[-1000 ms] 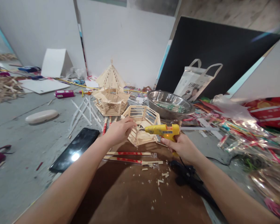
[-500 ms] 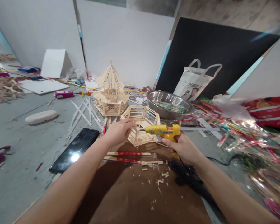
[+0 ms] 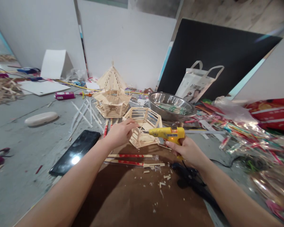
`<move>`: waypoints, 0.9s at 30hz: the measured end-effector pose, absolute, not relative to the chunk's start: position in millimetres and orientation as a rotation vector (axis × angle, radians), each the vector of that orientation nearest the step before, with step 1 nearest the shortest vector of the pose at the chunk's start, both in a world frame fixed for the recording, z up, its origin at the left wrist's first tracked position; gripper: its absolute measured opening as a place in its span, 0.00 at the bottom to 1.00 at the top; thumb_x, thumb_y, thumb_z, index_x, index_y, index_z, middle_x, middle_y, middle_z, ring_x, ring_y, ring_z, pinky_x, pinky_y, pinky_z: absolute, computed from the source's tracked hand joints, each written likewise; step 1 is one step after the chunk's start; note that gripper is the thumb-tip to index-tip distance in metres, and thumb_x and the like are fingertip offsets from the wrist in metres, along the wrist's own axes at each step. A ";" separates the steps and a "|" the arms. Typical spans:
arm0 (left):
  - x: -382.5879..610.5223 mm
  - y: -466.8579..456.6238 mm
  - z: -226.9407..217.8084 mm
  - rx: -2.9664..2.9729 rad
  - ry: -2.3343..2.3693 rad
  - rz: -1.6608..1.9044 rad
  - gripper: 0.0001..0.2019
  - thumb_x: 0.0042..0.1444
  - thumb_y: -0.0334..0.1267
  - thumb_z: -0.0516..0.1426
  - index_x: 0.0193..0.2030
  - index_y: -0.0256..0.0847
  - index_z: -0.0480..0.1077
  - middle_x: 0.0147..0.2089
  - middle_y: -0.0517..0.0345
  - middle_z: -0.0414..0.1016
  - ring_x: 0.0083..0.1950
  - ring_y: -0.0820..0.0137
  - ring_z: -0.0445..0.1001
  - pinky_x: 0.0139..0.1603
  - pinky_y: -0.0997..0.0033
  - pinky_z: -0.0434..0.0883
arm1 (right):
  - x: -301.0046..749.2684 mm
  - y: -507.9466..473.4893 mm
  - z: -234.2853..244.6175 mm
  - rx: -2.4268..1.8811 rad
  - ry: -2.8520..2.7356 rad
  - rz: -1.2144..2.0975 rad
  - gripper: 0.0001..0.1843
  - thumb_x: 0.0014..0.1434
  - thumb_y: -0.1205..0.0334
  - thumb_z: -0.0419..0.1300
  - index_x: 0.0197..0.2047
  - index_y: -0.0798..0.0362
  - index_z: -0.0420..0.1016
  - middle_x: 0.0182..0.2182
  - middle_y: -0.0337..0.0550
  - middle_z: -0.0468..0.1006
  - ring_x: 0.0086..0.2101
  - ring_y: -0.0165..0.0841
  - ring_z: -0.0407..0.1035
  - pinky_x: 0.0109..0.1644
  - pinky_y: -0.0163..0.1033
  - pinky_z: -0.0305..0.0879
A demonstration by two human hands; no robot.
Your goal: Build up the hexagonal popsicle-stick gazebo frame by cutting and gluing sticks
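My right hand (image 3: 189, 149) is wrapped round the handle of a yellow hot glue gun (image 3: 167, 132), whose small light glows orange. A clear glue stick (image 3: 203, 131) sticks out of its back end. The nozzle points left, over an open, many-sided wooden stick frame (image 3: 144, 140). At that frame's left side is my left hand (image 3: 123, 134), fingers pinched together; what they hold, if anything, is too small or hidden to make out. Behind stands a pagoda model (image 3: 112, 94) of the same pale sticks, with a pointed roof.
Chopsticks in red wrappers (image 3: 130, 155) and cut stick bits (image 3: 165, 181) lie on the brown board (image 3: 132, 201). A black phone (image 3: 75, 152) lies left. A steel basin (image 3: 172, 105) stands behind right, near a white bag (image 3: 195, 83) and heaped plastic wrappers (image 3: 241, 132).
The glue gun in my right hand has shifted slightly to the right, its nozzle a little farther from my left fingers. My left hand has stayed in place.
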State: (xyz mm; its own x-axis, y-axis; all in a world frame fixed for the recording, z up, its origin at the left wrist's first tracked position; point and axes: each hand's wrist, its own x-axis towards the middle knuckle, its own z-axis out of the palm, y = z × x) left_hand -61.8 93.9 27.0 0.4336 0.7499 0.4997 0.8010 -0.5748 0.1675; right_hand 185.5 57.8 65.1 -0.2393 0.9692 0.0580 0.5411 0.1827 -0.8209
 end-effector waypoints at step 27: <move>5.0 31.9 12.2 -2.797 -1.313 -0.263 0.11 0.53 0.42 0.46 0.31 0.41 0.66 0.32 0.56 0.69 0.29 0.64 0.72 0.22 0.68 0.67 | 231.7 34.3 69.0 -1.558 -1.642 0.969 0.18 0.44 0.47 0.56 0.18 0.53 0.60 0.11 0.34 0.60 0.14 0.24 0.52 0.19 0.33 0.48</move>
